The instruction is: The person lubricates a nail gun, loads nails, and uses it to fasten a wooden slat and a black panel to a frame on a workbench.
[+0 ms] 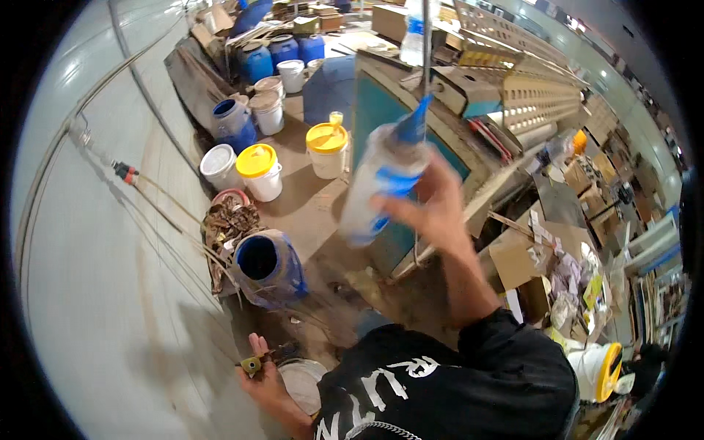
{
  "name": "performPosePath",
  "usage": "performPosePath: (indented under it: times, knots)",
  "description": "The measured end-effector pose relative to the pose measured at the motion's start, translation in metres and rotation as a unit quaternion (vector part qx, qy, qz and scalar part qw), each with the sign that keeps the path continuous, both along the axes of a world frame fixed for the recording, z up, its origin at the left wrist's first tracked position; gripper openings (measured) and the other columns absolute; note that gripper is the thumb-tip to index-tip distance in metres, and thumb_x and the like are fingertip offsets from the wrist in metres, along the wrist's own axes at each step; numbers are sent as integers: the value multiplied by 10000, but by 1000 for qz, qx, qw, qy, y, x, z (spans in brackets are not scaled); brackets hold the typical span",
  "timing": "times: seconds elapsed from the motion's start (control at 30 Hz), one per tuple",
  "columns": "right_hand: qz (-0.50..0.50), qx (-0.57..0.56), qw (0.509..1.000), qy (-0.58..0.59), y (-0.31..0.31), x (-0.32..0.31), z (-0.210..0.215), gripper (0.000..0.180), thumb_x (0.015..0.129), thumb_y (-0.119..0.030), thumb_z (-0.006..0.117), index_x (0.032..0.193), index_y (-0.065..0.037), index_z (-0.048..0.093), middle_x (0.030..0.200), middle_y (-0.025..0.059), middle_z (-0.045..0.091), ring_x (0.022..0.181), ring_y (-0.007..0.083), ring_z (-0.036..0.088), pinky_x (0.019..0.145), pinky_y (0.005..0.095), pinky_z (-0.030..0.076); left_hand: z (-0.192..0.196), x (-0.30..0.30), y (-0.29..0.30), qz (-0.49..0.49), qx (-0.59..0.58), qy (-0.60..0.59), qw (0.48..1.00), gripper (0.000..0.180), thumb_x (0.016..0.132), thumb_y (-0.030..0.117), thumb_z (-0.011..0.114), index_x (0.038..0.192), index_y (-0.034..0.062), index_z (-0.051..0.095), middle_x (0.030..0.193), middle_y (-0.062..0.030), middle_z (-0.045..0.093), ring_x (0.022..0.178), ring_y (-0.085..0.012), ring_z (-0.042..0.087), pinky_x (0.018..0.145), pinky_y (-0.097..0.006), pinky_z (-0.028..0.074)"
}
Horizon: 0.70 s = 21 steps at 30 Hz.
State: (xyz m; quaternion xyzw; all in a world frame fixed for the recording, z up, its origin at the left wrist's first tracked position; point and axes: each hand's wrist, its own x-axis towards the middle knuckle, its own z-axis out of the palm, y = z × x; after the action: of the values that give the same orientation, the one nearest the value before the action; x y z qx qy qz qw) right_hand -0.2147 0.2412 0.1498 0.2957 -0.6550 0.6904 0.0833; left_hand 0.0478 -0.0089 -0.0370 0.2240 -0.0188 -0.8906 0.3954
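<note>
My right hand (433, 209) is raised in front of me and grips a clear plastic bottle (378, 183) with a blue label and blue cap, blurred and tilted. My left hand (262, 378) is low at the bottom left, its fingers closed around a small yellowish-green cylindrical piece (251, 364), just beside a round grey lid or bowl (301, 381). My black sleeve and printed black shirt fill the bottom centre.
A blue barrel (268, 268) lies open on the floor beside a heap of brown scrap (229, 220). White buckets with yellow lids (258, 170) and blue drums (282, 51) stand further back. A teal machine (440, 110) rises right of centre, cardboard clutter at right, pale wall at left.
</note>
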Motion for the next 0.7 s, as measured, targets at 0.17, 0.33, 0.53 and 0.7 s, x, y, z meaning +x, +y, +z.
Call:
performPosePath:
  times: [0.17, 0.33, 0.53, 0.7]
  knots:
    - [-297, 65, 951, 60, 77, -48, 53, 460, 767, -140, 786, 1148, 25, 586, 976, 109, 682, 900, 168, 650, 796, 303, 519, -24, 11, -16, -40, 157, 47, 986, 578, 1012, 231, 404, 1381, -140, 158, 1476, -340, 210, 1360, -472, 284, 1131, -593, 273]
    - [-461, 138, 856, 187, 149, -164, 87, 568, 759, -369, 791, 1123, 24, 601, 982, 134, 688, 882, 187, 655, 780, 318, 511, -17, -1, 0, -24, 218, 75, 973, 681, 988, 277, 489, 1387, -152, 142, 1480, -316, 220, 1370, -453, 273, 1134, -583, 275]
    - [-504, 133, 821, 232, 152, -245, 95, 674, 707, -460, 808, 1069, 63, 586, 1005, 218, 650, 955, 353, 632, 848, 430, 485, 1, -7, 11, 1, 208, 107, 972, 726, 957, 264, 554, 1381, -165, 151, 1460, -321, 246, 1373, -439, 265, 1135, -578, 275]
    - [-548, 112, 796, 229, 166, -288, 69, 746, 712, -478, 802, 1135, 79, 545, 1049, 248, 615, 991, 381, 600, 869, 445, 468, 0, -17, 24, 15, 193, 91, 977, 722, 957, 264, 548, 1383, -164, 151, 1445, -341, 247, 1366, -443, 276, 1137, -571, 275]
